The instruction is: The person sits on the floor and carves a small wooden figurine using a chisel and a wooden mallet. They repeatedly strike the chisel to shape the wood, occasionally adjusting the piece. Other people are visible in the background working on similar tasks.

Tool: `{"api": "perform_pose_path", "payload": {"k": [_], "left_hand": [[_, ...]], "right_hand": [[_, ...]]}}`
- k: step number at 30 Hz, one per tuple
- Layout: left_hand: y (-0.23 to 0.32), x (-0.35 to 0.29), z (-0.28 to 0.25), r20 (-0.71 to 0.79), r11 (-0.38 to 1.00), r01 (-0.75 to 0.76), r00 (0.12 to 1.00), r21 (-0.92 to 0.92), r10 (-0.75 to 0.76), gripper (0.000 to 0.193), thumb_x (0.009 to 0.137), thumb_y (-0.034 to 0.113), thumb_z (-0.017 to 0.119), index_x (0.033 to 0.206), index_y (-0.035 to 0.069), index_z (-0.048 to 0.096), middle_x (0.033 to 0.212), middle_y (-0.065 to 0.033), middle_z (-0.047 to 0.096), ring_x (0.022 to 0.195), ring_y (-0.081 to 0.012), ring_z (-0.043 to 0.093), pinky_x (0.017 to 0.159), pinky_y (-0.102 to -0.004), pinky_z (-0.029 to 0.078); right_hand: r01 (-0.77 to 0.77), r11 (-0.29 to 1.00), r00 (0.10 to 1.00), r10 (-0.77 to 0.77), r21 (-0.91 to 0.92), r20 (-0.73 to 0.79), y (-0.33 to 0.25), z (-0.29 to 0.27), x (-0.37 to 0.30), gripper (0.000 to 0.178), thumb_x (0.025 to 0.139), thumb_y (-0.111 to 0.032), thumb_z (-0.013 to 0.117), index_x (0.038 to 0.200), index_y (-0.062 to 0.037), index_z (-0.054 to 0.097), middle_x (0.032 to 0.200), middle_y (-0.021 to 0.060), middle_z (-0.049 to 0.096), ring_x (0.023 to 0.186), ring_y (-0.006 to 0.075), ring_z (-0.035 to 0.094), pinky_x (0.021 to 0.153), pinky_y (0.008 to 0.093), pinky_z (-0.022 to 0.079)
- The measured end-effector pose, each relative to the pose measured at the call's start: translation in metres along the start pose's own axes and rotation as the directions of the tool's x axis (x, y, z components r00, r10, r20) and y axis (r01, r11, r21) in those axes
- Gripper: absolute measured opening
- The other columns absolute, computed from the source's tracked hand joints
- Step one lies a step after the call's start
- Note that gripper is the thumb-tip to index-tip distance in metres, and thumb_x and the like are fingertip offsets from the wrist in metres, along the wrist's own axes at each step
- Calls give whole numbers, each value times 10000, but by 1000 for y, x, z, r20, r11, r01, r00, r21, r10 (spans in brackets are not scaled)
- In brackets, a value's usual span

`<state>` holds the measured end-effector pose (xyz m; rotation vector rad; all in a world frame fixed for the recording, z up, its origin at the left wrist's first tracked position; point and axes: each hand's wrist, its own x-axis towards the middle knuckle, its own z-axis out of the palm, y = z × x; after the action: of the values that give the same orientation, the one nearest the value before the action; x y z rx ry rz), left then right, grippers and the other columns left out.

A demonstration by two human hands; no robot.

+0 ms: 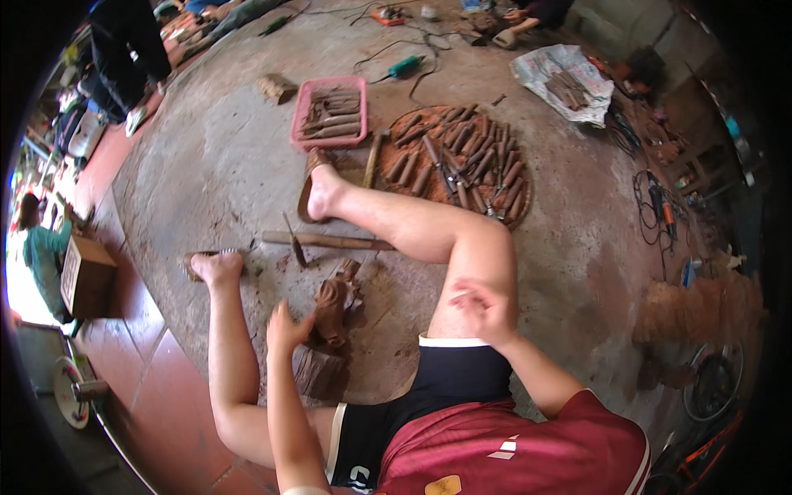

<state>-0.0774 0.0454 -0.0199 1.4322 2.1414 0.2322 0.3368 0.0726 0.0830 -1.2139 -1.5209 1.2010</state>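
A reddish-brown carved wood piece rests on a wooden block between my legs. My left hand is beside the carving, thumb apart from the fingers and nothing seen in it; its thumb tip reaches the carving's edge, and whether it touches I cannot tell. Over my right thigh hovers my right hand, a little blurred, its fingers loosely spread and holding nothing visible. On the floor past the carving lie a chisel with a thin blade and a long wooden stick.
Several wooden-handled chisels lie on a round tray of reddish sawdust; more fill a pink basket. A mallet-like wooden tool lies between them. Further off are a green power tool, cords, a white sack and other people. A wooden box stands left.
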Motion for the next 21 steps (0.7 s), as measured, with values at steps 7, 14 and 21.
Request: {"api": "perform_pose_path", "payload": {"k": [7,14,21], "left_hand": [[3,-72,-22,232,988,129,962,82,-145,1135,483,646,852,1238,-116,481,1173,-304,608,1132,-387,592,936,-427,491],[0,-73,-14,185,988,156,971,-17,-150,1086,481,626,860,1187,-122,511,1157,-312,616,1147,-380,589,942,-424,484],[-53,-78,32,118,899,290,957,-328,-265,1043,588,562,852,1276,-131,486,1229,-273,597,1174,-339,577,989,-372,443]], "right_hand": [[-340,861,788,42,-378,-614,132,-96,16,362,884,-124,634,1207,24,567,901,118,631,799,239,635,751,341,517],[-520,716,843,343,-466,-414,265,-103,-20,440,965,-363,467,1158,14,585,1216,301,516,1122,443,494,999,476,389],[-623,493,780,329,-607,-533,200,-83,14,553,881,-390,606,1231,13,461,1236,292,522,1183,467,480,982,514,416]]}}
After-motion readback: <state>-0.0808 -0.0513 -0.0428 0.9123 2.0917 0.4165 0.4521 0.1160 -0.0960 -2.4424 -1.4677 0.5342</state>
